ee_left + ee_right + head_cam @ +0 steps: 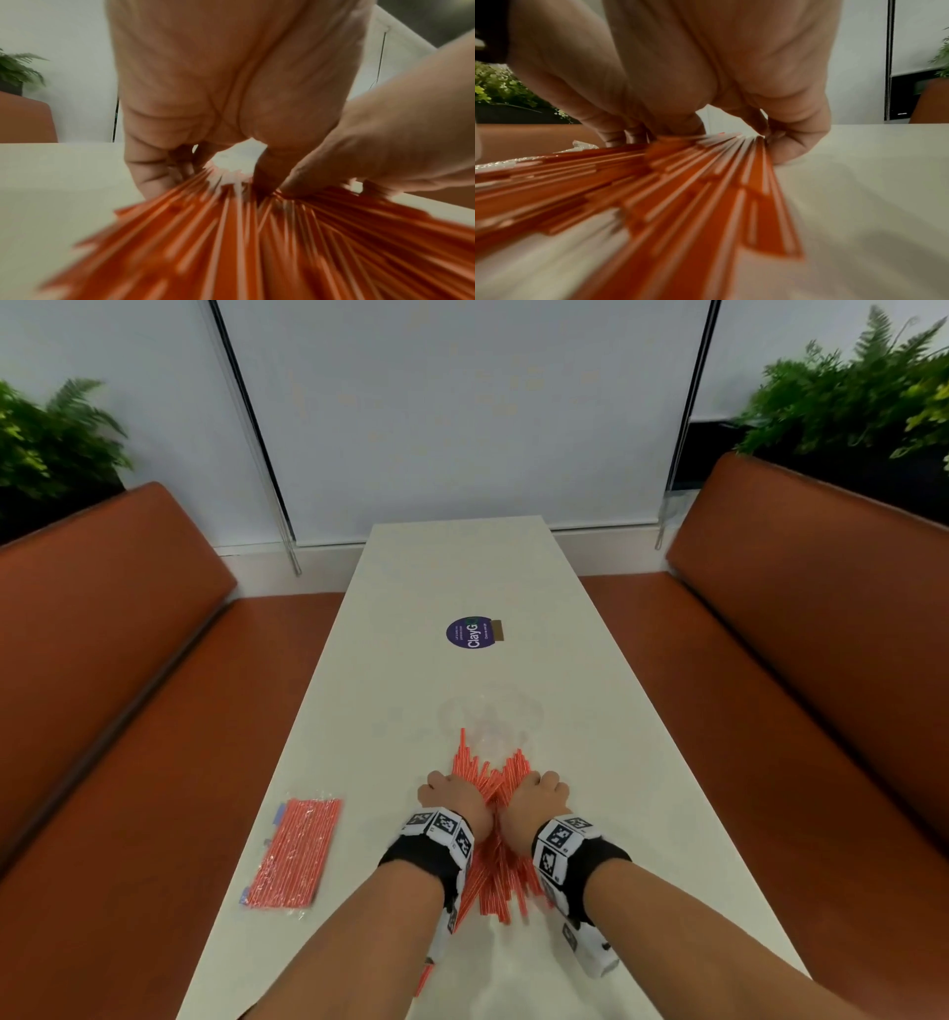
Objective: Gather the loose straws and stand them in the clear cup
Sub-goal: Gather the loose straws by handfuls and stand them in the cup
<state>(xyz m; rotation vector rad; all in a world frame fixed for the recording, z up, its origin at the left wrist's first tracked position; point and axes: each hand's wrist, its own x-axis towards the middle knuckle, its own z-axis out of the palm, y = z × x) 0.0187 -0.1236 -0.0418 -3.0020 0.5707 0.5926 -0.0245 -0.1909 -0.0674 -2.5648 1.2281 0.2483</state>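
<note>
A heap of loose orange-and-white striped straws (494, 819) lies on the white table (405, 670), fanned at both ends. My left hand (452, 796) and right hand (534, 796) sit side by side on the heap's middle, fingers curled down around the straws and squeezing them together. The left wrist view shows my left hand (205, 113) over the straws (231, 233) with the right hand (385, 146) beside it. In the right wrist view my right hand (718, 81) curls over the straws (680, 182). A clear cup (490, 716) stands just beyond the straw tips, hard to see.
A sealed packet of orange straws (295, 852) lies near the table's left edge. A purple round sticker (467, 632) sits further up the table. Orange bench seats (128, 711) flank both sides, with plants (51, 439) behind them.
</note>
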